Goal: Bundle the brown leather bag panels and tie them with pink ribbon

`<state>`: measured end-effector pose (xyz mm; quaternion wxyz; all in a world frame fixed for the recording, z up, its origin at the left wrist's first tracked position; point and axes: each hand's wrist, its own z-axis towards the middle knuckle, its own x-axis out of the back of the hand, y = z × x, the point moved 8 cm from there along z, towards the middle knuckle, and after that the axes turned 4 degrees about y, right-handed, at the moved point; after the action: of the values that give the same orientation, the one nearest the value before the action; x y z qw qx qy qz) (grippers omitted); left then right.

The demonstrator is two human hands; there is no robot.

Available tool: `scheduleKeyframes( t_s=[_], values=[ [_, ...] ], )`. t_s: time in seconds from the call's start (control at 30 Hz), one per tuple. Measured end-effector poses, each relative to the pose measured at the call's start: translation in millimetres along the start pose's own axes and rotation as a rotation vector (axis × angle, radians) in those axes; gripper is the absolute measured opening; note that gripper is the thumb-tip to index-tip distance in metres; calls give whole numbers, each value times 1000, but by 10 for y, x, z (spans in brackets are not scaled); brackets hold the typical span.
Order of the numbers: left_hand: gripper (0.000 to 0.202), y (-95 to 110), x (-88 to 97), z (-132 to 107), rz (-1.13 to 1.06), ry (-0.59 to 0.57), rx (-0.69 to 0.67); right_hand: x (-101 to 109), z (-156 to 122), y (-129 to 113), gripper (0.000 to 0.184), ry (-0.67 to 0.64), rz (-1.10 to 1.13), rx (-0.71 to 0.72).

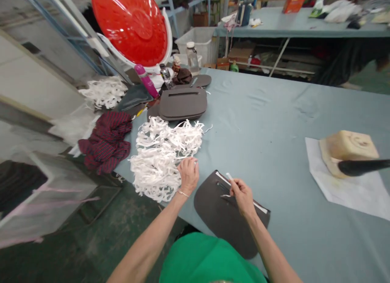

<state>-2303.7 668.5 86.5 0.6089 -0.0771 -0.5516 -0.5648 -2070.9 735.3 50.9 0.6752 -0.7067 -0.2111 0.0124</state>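
Note:
My right hand (243,197) is closed in a pinch on a short white strip (229,176). Beneath it lies a dark grey fabric panel (225,222) with rounded corners, a white band along its straight edge and a slit with a loose white end. My left hand (188,173) has its fingers curled together at the right side of a heap of white strips (155,173); a small pale bit shows at its fingertips, too little to name.
Beyond the strips, a stack of grey panels (183,104) lies near bottles and a red-and-white fan-like object (134,27). At right, a cream block-shaped container (350,147) with a black-handled tool (362,167) rests on white paper (350,197). Striped cloth (108,141) hangs at the table's left edge.

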Motion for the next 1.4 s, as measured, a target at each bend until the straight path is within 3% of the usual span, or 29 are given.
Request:
scheduleKeyframes(
  t_s=[0.03, 0.17, 0.2, 0.27, 0.5, 0.7, 0.9, 1.1, 1.4],
  values=[
    [24, 195, -118, -81, -112, -108, 13, -1, -29, -9, 36, -4, -19, 14],
    [40, 778, -761, -685, -564, -862, 219, 36, -207, -58, 30, 3, -128, 131],
    [40, 824, -846, -816, -602, -975, 267, 64, -272, -49, 29, -6, -181, 170],
    [35, 785, -932, -945, -602, -1049, 298, 158, -413, 31, 30, -29, -284, 213],
    [20, 354, -956, -1052, -413, -1037, 190, 539, -844, 627, 32, -222, -340, 76],
    [13, 268, -938, -944, -231, -884, 105, 872, -917, 1009, 33, 41, -471, -228],
    [13, 238, -987, -769, -126, -763, 85, 937, -921, 1074, 37, 126, -488, -294],
    [13, 194, -1027, -737, -44, -704, 98, 988, -972, 1147, 38, 173, -503, -355],
    [11, 159, -1042, -689, 16, -712, 136, 1025, -973, 1196, 38, 188, -488, -377]
  ],
)
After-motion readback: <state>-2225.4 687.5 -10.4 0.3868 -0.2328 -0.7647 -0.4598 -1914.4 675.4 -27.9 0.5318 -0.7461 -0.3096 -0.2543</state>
